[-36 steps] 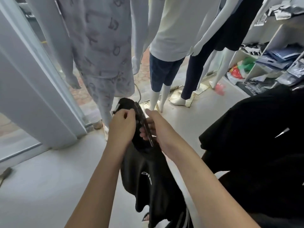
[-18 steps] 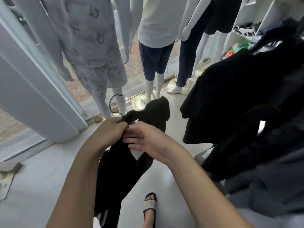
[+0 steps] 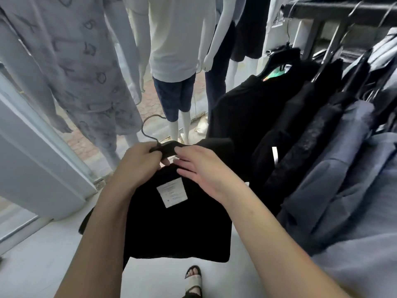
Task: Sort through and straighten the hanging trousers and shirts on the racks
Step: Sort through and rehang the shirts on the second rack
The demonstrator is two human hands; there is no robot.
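Close up, a black garment (image 3: 176,222) hangs in front of the person, off the rack. A white label (image 3: 171,192) shows near its top. I cannot tell if it is a shirt or trousers. The left hand (image 3: 137,166) is curled round the neck of the black hanger (image 3: 166,148), just under the hook, and holds it up. The right hand (image 3: 199,166) lies with straight fingers on the top of the cloth, right beside the left hand, as if smoothing it onto the hanger. So the step looks like getting this one piece to sit right on its hanger. Next, I think, the cloth must be pulled even. Then the hook must go up over the rail.

Below is a pale floor (image 3: 43,265), with a foot in a sandal (image 3: 193,280) on it. To the right, the rack (image 3: 343,8) carries a tight row of dark and blue hanging clothes (image 3: 322,151). Farther off, mannequins (image 3: 174,39) in light tops stand by a glass front. A white door frame (image 3: 43,158) is on the left.
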